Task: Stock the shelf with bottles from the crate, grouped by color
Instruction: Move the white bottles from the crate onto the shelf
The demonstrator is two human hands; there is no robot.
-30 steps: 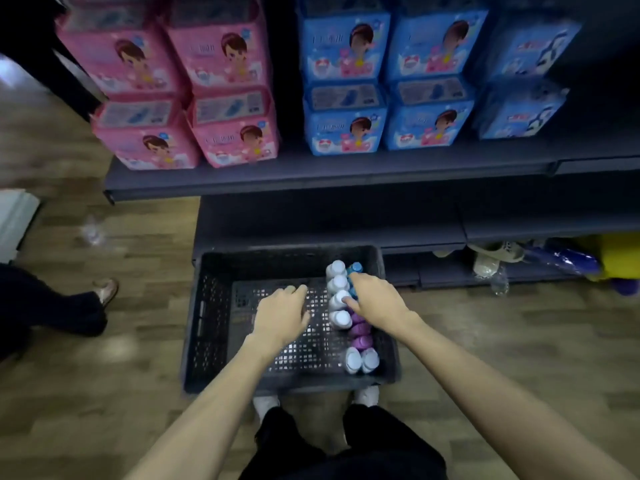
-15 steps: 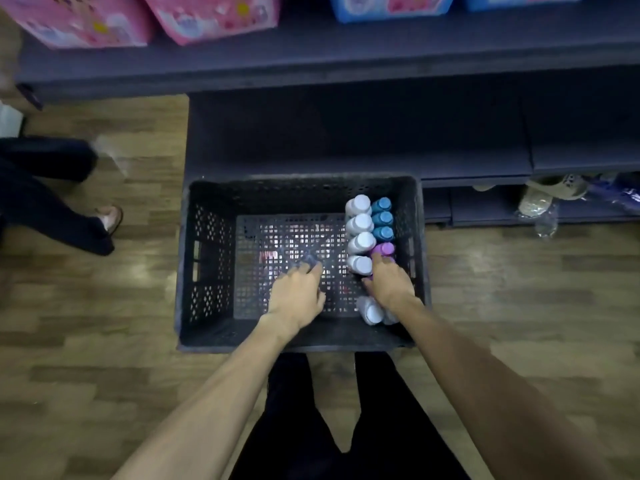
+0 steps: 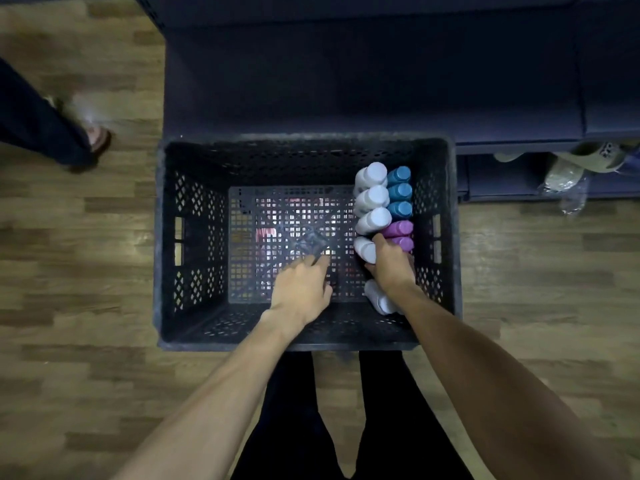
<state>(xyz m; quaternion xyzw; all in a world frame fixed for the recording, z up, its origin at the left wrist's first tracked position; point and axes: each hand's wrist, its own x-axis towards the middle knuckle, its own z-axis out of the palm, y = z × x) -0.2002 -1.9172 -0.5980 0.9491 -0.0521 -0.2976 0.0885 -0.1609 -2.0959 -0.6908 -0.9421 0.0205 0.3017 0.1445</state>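
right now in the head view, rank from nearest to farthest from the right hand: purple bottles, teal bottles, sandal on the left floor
1. purple bottles, at the right hand, crate's right side
2. teal bottles, beyond the purple, same column
3. sandal, on the floor left of the crate

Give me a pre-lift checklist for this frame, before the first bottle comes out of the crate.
1. Right hand grips a bottle: cannot tell; it lies over the row where the white plastic bottles meet the purple plastic bottles.
2. Left hand free: ok, open, holding nothing.
3. Colours readable: ok, white, teal plastic bottles, purple.
4. Black perforated plastic crate level on the floor: ok.
5. Dark shelf behind the crate has room: ok, bare where visible.
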